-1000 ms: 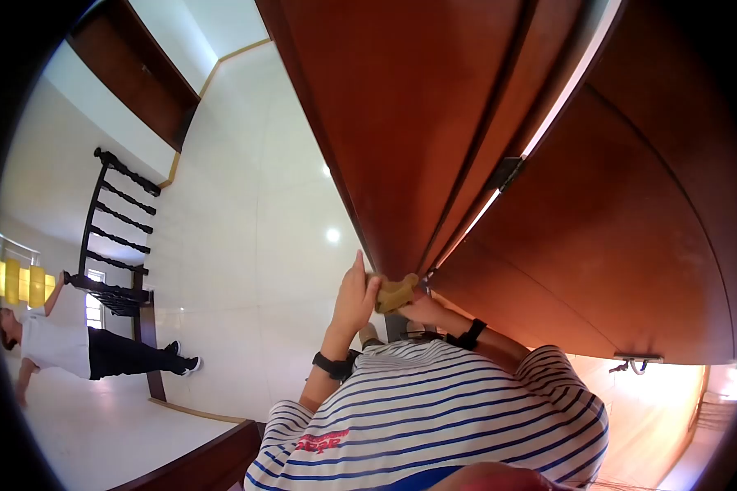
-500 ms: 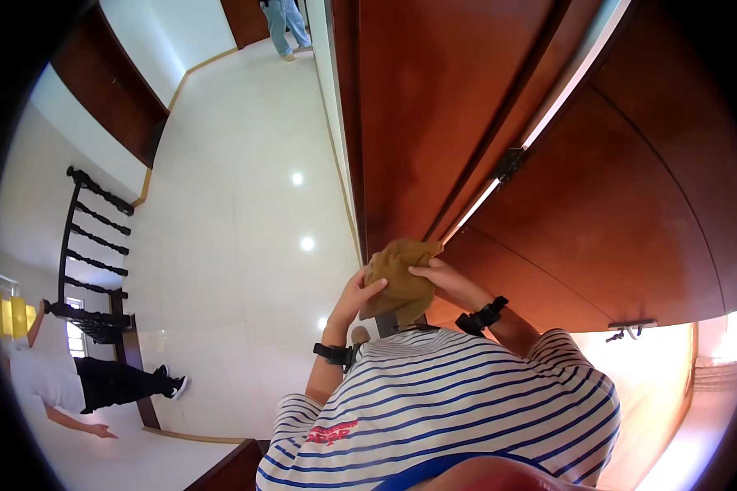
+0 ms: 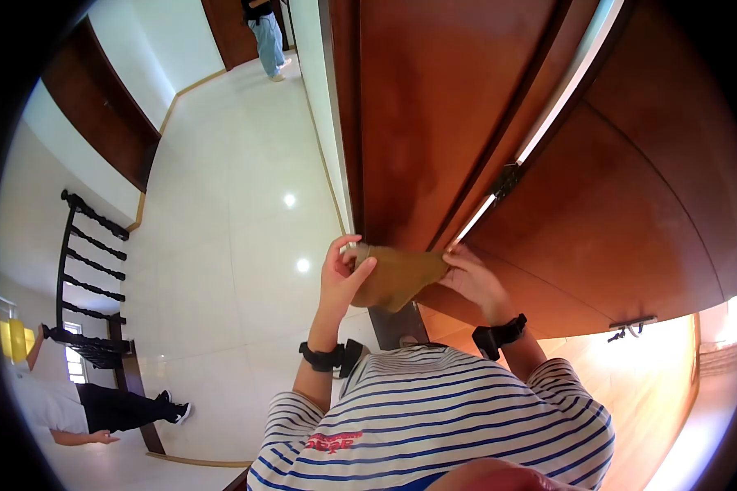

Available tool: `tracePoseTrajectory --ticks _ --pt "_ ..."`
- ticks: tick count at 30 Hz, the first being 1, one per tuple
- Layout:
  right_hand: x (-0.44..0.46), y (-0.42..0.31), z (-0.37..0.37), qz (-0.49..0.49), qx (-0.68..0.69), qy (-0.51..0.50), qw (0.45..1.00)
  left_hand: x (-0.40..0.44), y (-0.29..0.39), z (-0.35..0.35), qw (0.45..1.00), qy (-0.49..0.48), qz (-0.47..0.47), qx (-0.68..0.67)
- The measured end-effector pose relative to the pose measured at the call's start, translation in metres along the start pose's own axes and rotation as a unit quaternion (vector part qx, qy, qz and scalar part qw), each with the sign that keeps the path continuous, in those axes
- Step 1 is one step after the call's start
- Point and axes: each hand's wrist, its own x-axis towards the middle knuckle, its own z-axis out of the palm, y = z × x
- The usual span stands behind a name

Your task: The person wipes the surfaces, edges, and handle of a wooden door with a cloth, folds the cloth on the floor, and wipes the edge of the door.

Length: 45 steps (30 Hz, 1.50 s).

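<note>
A brown cloth [image 3: 397, 277] is stretched between my two hands in front of the reddish-brown wooden door frame. My left hand [image 3: 343, 274] grips its left end, with the thumb over the front. At the cloth's right end, my right hand [image 3: 469, 277] pinches the corner between thumb and fingers. The cloth hangs lower in its middle. Black bands are on both wrists. To the right of my right hand stands an open wooden door [image 3: 614, 213] with a metal hinge [image 3: 508, 178].
A door handle [image 3: 633, 324] is at the right. One person [image 3: 98, 409] stands by the dark railing [image 3: 94, 278] at the left; another person [image 3: 265, 41] is at the far end of the pale tiled floor [image 3: 221, 180]. A closed door [image 3: 102, 102] is at upper left.
The cloth was bunched small, then opened out, and is now pulled wider sideways. My hands have moved apart. The far person has come into view, and the person by the railing has lowered an arm.
</note>
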Motion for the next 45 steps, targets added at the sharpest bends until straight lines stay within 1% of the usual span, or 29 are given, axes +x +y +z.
tracePoseTrajectory --ticks 1,2,3,4,5,6,7,8,10,11,12,13,14,15,16,17,18,19,21,25,27,34,36,37,39,40,42,43,45 --pt "-0.003 -0.011 0.011 -0.068 0.023 -0.014 0.997 0.005 0.008 0.006 0.995 -0.025 0.082 0.043" --pt "-0.006 -0.019 0.026 -0.070 0.020 -0.016 0.997 0.012 0.018 0.013 0.981 -0.049 0.166 0.085" --pt "-0.010 -0.023 0.050 -0.184 -0.055 -0.034 0.981 0.016 0.030 0.021 0.981 -0.049 0.166 0.082" --pt "-0.016 -0.023 0.067 -0.291 -0.127 -0.047 0.947 0.016 0.044 0.027 0.941 -0.026 0.266 0.207" --pt "-0.016 -0.026 0.076 -0.288 -0.127 -0.044 0.948 0.017 0.058 0.034 0.873 -0.004 0.361 0.328" --pt "-0.011 -0.031 0.084 -0.413 -0.279 -0.043 0.866 0.018 0.074 0.042 0.832 0.023 0.412 0.371" --pt "-0.009 -0.036 0.090 -0.517 -0.419 -0.039 0.745 0.020 0.086 0.048 0.786 0.049 0.458 0.412" --pt "-0.011 -0.049 0.094 -0.538 -0.544 0.011 0.644 0.029 0.094 0.051 0.750 0.061 0.517 0.408" --pt "-0.005 -0.078 0.141 -0.627 -0.603 0.028 0.493 0.050 0.111 0.060 0.711 0.109 0.578 0.385" --pt "0.001 -0.088 0.165 -0.638 -0.586 0.054 0.497 0.063 0.120 0.067 0.688 0.139 0.604 0.377" --pt "0.011 -0.095 0.185 -0.648 -0.569 0.079 0.501 0.074 0.129 0.071 0.749 0.112 0.557 0.342" --pt "0.025 -0.099 0.200 -0.648 -0.570 0.078 0.499 0.083 0.135 0.074 0.803 0.085 0.506 0.303" --pt "0.041 -0.105 0.214 -0.705 -0.551 0.130 0.427 0.090 0.138 0.077 0.829 0.083 0.474 0.285" --pt "0.053 -0.109 0.226 -0.756 -0.523 0.181 0.349 0.096 0.136 0.077 0.826 0.085 0.480 0.283" --pt "0.063 -0.104 0.232 -0.759 -0.522 0.179 0.345 0.099 0.128 0.073 0.854 0.086 0.445 0.256" --pt "0.075 -0.096 0.232 -0.772 -0.540 0.203 0.266 0.103 0.118 0.066 0.880 0.087 0.408 0.229" --pt "0.086 -0.088 0.229 -0.780 -0.553 0.226 0.185 0.106 0.104 0.057 0.890 0.080 0.392 0.220" --pt "0.093 -0.082 0.222 -0.782 -0.551 0.225 0.183 0.110 0.090 0.047 0.899 0.073 0.375 0.212" --pt "0.104 -0.064 0.202 -0.762 -0.595 0.184 0.179 0.112 0.064 0.033 0.899 0.069 0.365 0.231" --pt "0.116 -0.040 0.175 -0.752 -0.611 0.173 0.175 0.103 0.035 0.021 0.917 0.066 0.325 0.220" --pt "0.118 -0.031 0.167 -0.767 -0.609 0.160 0.125 0.094 0.028 0.020 0.949 0.073 0.257 0.169" --pt "0.125 0.011 0.119 -0.697 -0.704 0.105 0.081 0.087 -0.038 -0.010 0.950 0.088 0.246 0.171" --pt "0.130 0.025 0.107 -0.667 -0.732 0.090 0.108 0.083 -0.050 -0.019 0.945 0.090 0.236 0.208" --pt "0.130 0.032 0.101 -0.665 -0.733 0.093 0.109 0.078 -0.055 -0.022 0.946 0.088 0.234 0.207" --pt "0.132 0.047 0.089 -0.643 -0.751 0.059 0.142 0.067 -0.065 -0.029 0.958 0.079 0.167 0.221" --pt "0.133 0.055 0.081 -0.636 -0.755 0.050 0.153 0.061 -0.072 -0.034 0.957 0.076 0.168 0.223" --pt "0.131 0.073 0.067 -0.551 -0.808 0.008 0.208 0.052 -0.087 -0.046 0.940 0.083 0.043 0.328" --pt "0.129 0.081 0.065 -0.551 -0.807 0.013 0.212 0.048 -0.095 -0.055 0.939 0.079 0.042 0.332" --pt "0.118 0.099 0.059 -0.509 -0.792 -0.007 0.339 0.036 -0.115 -0.070 0.939 0.076 0.007 0.335"
